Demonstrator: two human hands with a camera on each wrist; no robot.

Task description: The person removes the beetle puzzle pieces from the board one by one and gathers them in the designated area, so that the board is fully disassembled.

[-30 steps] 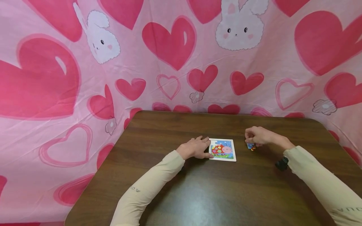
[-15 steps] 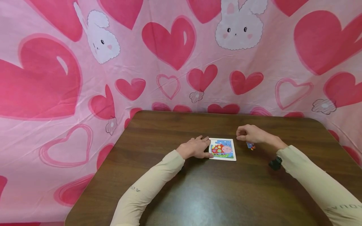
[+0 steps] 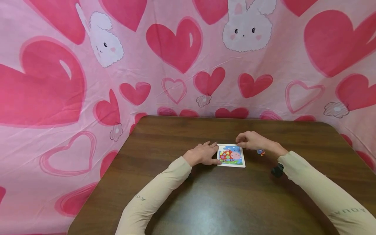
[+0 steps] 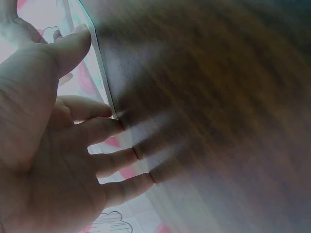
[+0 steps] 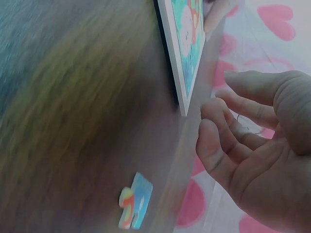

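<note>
A square jigsaw puzzle [image 3: 232,156] in a white frame lies on the table, showing a red spotted ladybug on blue and green. A pale patch shows at its upper left. My left hand [image 3: 202,153] rests at the frame's left side with its fingers spread and straight, the thumb [image 4: 75,48] on the frame. Over the puzzle's upper right corner hovers my right hand [image 3: 252,140], its fingers loosely bent; the right wrist view shows nothing between thumb and fingers. One loose puzzle piece [image 5: 135,201], blue with orange and yellow, lies on the table beneath the right wrist.
The dark wooden table [image 3: 188,209] has rounded far corners. Behind it and at the left hangs a pink cloth [image 3: 182,107] printed with hearts and rabbits. A dark wrist device [image 3: 277,170] sits under the right sleeve's cuff.
My right hand has moved left from beside the loose puzzle piece to the puzzle's upper right corner. That piece stays on the table. The left hand has kept its place.
</note>
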